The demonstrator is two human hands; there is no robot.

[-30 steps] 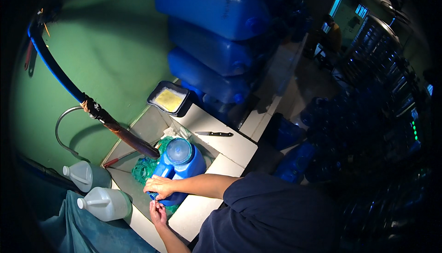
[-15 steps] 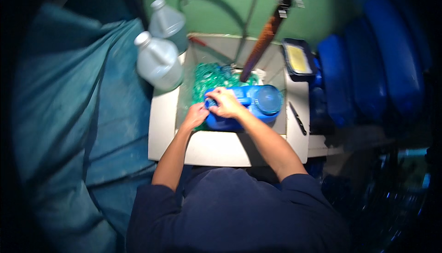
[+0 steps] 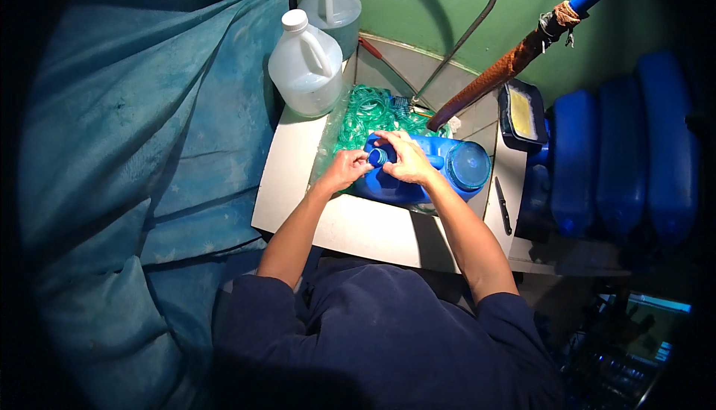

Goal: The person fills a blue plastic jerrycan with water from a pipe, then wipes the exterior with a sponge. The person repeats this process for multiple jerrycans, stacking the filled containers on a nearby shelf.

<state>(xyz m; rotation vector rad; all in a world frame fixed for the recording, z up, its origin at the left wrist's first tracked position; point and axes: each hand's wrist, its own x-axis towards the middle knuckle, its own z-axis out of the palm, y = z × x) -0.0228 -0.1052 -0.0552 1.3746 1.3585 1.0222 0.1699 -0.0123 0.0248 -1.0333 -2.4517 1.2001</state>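
Observation:
A blue plastic jug [image 3: 406,188] lies on its side over a tiled basin, its round end [image 3: 469,165] to the right. At its left end is a small threaded blue mouth [image 3: 377,158]. My right hand [image 3: 406,158] curls its thumb and fingers round this mouth from the right. From the left, my left hand [image 3: 345,170] pinches at the mouth's edge; whatever its fingertips hold is too small to make out. Beyond the jug, tangled green plastic strips [image 3: 371,113] fill part of the basin.
Two whitish jugs [image 3: 304,67] stand at the back left. A brown-wrapped pole [image 3: 496,74] slants out of the basin. On the right ledge [image 3: 498,212] are a knife [image 3: 503,205] and a black tray [image 3: 520,141]; large blue containers [image 3: 619,156] stand beyond. Blue-green sheeting [image 3: 216,111] hangs left.
The whole view has shifted, so the basin sits further right in it. Both hands remain at the jug's mouth, whose threaded rim now shows more plainly between my fingers.

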